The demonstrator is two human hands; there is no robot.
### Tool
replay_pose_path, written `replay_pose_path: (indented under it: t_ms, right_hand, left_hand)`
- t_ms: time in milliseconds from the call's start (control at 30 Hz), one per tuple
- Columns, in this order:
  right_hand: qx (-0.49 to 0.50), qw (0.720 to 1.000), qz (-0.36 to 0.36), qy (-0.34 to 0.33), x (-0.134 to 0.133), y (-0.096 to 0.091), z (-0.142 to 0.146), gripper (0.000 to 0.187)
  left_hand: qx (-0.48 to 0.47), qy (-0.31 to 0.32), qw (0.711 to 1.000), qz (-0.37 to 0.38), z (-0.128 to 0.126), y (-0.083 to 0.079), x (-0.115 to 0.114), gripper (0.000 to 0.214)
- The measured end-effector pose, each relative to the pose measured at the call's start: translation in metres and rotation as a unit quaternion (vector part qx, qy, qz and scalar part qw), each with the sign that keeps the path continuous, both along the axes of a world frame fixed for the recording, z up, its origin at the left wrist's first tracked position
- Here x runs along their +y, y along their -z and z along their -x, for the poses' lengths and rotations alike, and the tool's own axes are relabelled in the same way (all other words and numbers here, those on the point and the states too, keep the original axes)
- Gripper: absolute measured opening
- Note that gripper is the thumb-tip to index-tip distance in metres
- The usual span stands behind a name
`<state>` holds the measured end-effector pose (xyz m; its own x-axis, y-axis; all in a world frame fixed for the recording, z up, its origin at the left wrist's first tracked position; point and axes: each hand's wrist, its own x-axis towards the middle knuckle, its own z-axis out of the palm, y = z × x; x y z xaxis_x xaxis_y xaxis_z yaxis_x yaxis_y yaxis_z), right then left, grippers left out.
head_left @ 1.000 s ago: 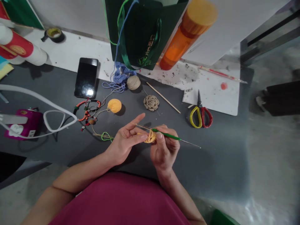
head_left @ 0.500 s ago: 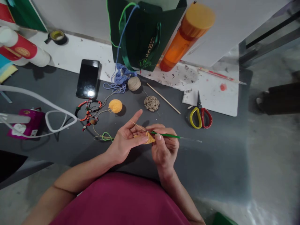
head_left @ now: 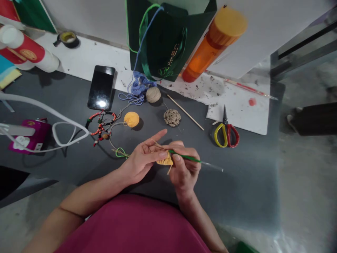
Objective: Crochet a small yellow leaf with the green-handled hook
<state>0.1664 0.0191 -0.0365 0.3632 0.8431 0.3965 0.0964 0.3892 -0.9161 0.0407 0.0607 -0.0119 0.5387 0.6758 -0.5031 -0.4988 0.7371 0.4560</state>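
My left hand (head_left: pixel 143 159) pinches a small yellow crocheted piece (head_left: pixel 165 161) between thumb and fingers, its index finger raised with a thread over it. My right hand (head_left: pixel 185 169) holds a green-handled crochet hook (head_left: pixel 184 157) like a pencil, its head at the yellow piece. A yellow yarn ball (head_left: pixel 131 119) lies beyond my left hand, with a thin strand running toward the work. Nearby sit a beige twine ball (head_left: pixel 153 95) and a coiled twine rosette (head_left: pixel 172 117).
On the grey table (head_left: pixel 231 182) lie a phone (head_left: pixel 101 88), beaded cords (head_left: pixel 101 124), blue crochet (head_left: pixel 139 88), a bamboo stick (head_left: pixel 185 112) and scissors (head_left: pixel 226 137). Behind stand a green bag (head_left: pixel 158 42) and an orange bottle (head_left: pixel 213 45). A white cable (head_left: pixel 44 109) crosses the left.
The hook's shaft has swung so its far end points lower, and the yellow piece sits slightly lower. My left index finger has shifted right. The view has moved slightly.
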Motion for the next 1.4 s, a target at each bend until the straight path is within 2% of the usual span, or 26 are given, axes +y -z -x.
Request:
replay_pose_path:
  t_ms: [33, 100, 167, 233, 300, 367, 433, 467, 500, 567, 633, 700, 767, 833, 900, 967, 1033, 1200, 1400]
  right_hand:
    - [0.001, 1.000, 0.006, -0.009, 0.001, -0.001, -0.001, 0.013]
    - [-0.074, 0.997, -0.015, 0.009, 0.000, -0.001, -0.003, 0.017]
    - [-0.195, 0.977, -0.063, 0.057, -0.002, 0.001, -0.003, 0.025]
    - [-0.264, 0.955, -0.093, 0.099, -0.005, 0.004, -0.001, 0.028]
    - [-0.225, 0.966, -0.078, 0.099, -0.005, 0.006, 0.002, 0.027]
    - [-0.113, 0.992, -0.035, 0.050, -0.003, 0.004, 0.003, 0.020]
    - [-0.020, 1.000, 0.007, -0.008, -0.001, 0.001, 0.002, 0.013]
    - [-0.007, 1.000, 0.017, -0.023, 0.000, 0.000, 0.000, 0.012]
    - [-0.024, 0.999, 0.015, -0.025, 0.001, 0.000, -0.001, 0.012]
    - [-0.123, 0.992, -0.019, 0.013, 0.001, 0.001, -0.004, 0.018]
    - [-0.231, 0.968, -0.061, 0.076, -0.001, 0.005, -0.003, 0.028]
    - [-0.252, 0.958, -0.074, 0.114, -0.003, 0.009, 0.000, 0.035]
    - [-0.157, 0.981, -0.057, 0.103, -0.002, 0.012, 0.004, 0.034]
    - [-0.007, 0.998, -0.020, 0.066, 0.001, 0.011, 0.008, 0.025]
    - [0.106, 0.994, 0.010, 0.031, 0.004, 0.008, 0.009, 0.015]
    - [0.162, 0.986, 0.027, 0.010, 0.007, 0.006, 0.007, 0.006]
    - [0.187, 0.981, 0.046, -0.006, 0.008, 0.004, 0.005, 0.003]
    - [0.208, 0.973, 0.092, -0.037, 0.006, 0.002, -0.001, 0.009]
    - [0.217, 0.970, 0.096, -0.060, 0.007, -0.004, -0.008, 0.008]
  left_hand:
    - [0.011, -0.004, 1.000, -0.015, 0.000, 0.000, -0.001, 0.069]
    - [0.049, -0.029, 0.996, -0.065, -0.001, 0.000, -0.003, 0.077]
    - [0.082, -0.061, 0.989, -0.110, -0.001, 0.000, -0.006, 0.083]
    - [0.080, -0.076, 0.987, -0.114, -0.002, 0.001, -0.007, 0.082]
    - [0.042, -0.054, 0.995, -0.072, -0.001, 0.002, -0.005, 0.072]
    - [-0.010, -0.005, 1.000, -0.014, -0.001, 0.004, -0.002, 0.061]
    - [-0.037, 0.032, 0.999, 0.018, 0.000, 0.004, 0.000, 0.060]
    - [-0.034, 0.033, 0.999, 0.014, 0.000, 0.004, 0.000, 0.063]
    - [-0.020, 0.023, 1.000, 0.000, 0.000, 0.004, -0.001, 0.067]
    - [0.026, -0.019, 0.998, -0.052, 0.000, 0.004, -0.004, 0.076]
    - [0.067, -0.058, 0.991, -0.096, -0.001, 0.004, -0.006, 0.083]
    - [0.077, -0.064, 0.990, -0.102, -0.002, 0.005, -0.007, 0.083]
    - [0.059, -0.043, 0.995, -0.074, -0.002, 0.005, -0.006, 0.076]
    - [0.029, -0.015, 0.998, -0.049, -0.002, 0.005, -0.004, 0.069]
    - [0.010, -0.001, 0.999, -0.039, -0.001, 0.004, 0.000, 0.065]
    - [0.006, -0.002, 0.999, -0.037, 0.001, 0.002, 0.002, 0.064]
    - [0.009, -0.005, 0.999, -0.036, 0.002, 0.000, 0.004, 0.063]
    - [0.009, 0.010, 0.999, -0.043, 0.004, -0.003, 0.005, 0.064]
    - [0.027, 0.033, 0.998, -0.055, 0.006, -0.003, 0.005, 0.066]
